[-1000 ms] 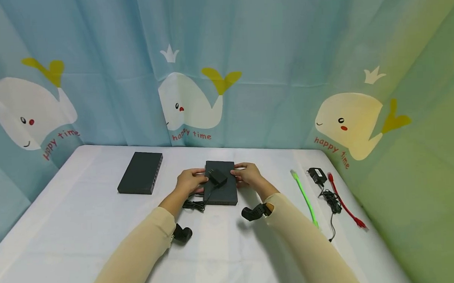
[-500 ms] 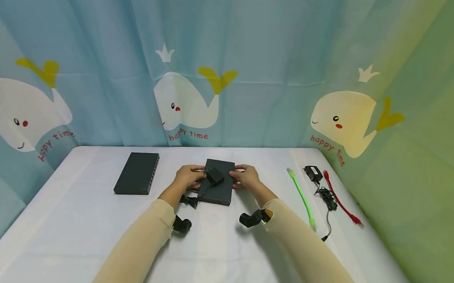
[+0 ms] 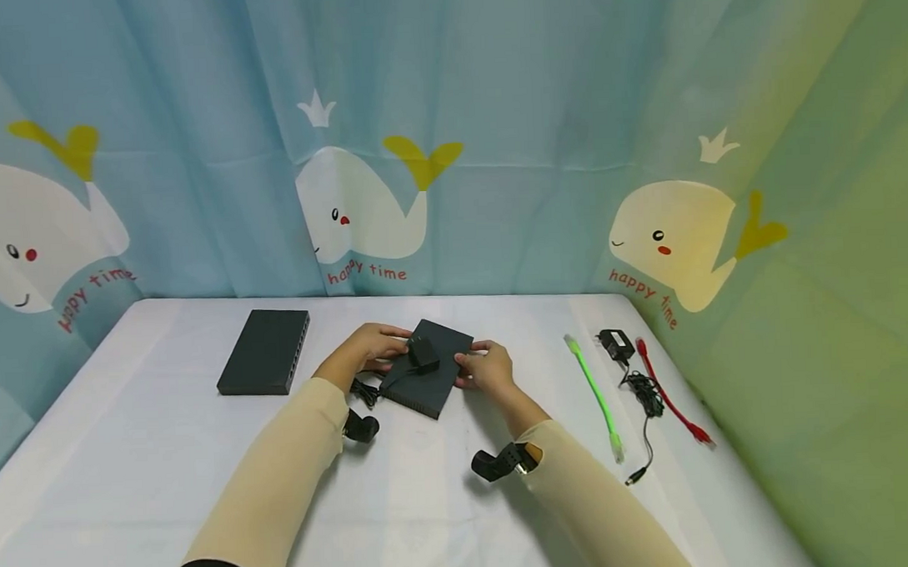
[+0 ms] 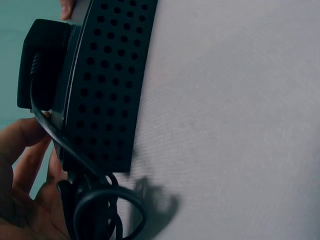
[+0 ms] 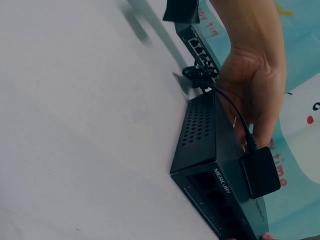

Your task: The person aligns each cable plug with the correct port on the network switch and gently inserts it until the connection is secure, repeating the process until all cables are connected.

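Note:
In the head view, a black network switch (image 3: 443, 363) lies turned at an angle between my two hands. A black power adapter (image 3: 424, 354) rests on its top, and the adapter's bundled cable (image 3: 364, 392) hangs by its near left corner. My left hand (image 3: 376, 345) grips the left side, its thumb near the adapter. On the right side, my right hand (image 3: 490, 370) holds the edge with the thumb on top. MERCURY is printed beside the ports of the switch (image 5: 200, 145) in the right wrist view. The left wrist view shows its perforated side panel (image 4: 107, 85).
A second black network switch (image 3: 264, 353) lies at the back left of the white table (image 3: 417, 518). To the right lie a green network cable (image 3: 595, 395), another power adapter (image 3: 616, 344) with its bundled cable (image 3: 645, 394), and a red network cable (image 3: 666, 397).
Between my hands the switch has turned clockwise, its near end swinging left, with the adapter still on top. The head view has shifted slightly to the right.

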Action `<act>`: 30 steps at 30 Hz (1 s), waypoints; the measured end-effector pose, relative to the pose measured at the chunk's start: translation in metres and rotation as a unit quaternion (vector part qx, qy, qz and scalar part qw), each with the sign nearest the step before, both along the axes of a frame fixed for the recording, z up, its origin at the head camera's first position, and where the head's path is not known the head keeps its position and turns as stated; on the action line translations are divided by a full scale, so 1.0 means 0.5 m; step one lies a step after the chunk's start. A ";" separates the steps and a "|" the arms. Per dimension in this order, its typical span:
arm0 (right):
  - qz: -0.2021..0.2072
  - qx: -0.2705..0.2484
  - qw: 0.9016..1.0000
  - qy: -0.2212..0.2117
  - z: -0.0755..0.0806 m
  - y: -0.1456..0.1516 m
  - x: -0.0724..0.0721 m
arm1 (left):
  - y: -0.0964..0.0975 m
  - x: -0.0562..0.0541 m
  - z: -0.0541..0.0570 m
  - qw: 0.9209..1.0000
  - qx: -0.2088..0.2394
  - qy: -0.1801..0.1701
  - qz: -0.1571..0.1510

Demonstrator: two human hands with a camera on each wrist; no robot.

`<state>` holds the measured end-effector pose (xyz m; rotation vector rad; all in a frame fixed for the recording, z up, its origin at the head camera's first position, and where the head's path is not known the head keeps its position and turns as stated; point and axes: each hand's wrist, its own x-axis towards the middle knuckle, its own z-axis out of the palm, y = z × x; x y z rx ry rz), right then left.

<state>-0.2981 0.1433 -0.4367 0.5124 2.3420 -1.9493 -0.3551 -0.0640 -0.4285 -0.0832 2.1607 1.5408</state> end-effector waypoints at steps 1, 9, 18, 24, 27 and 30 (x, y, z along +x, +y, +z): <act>0.000 -0.001 1.000 0.000 -0.001 -0.001 0.001 | -0.001 0.000 0.001 1.000 -0.002 0.000 -0.003; -0.006 -0.008 1.000 0.000 -0.003 0.002 -0.002 | -0.008 0.009 -0.001 0.999 -0.015 0.036 -0.031; -0.007 -0.017 1.000 -0.001 -0.006 0.008 -0.004 | -0.069 0.028 -0.011 0.989 -0.060 0.114 -0.072; -0.004 -0.024 1.000 0.006 -0.007 0.011 -0.003 | -0.080 0.037 -0.011 0.972 -0.106 0.162 -0.134; -0.004 -0.023 1.000 0.007 -0.007 0.009 -0.001 | -0.071 0.038 -0.016 0.966 -0.126 0.180 -0.140; -0.006 -0.023 1.000 0.007 -0.009 0.007 0.000 | -0.065 0.038 -0.022 0.965 -0.128 0.185 -0.133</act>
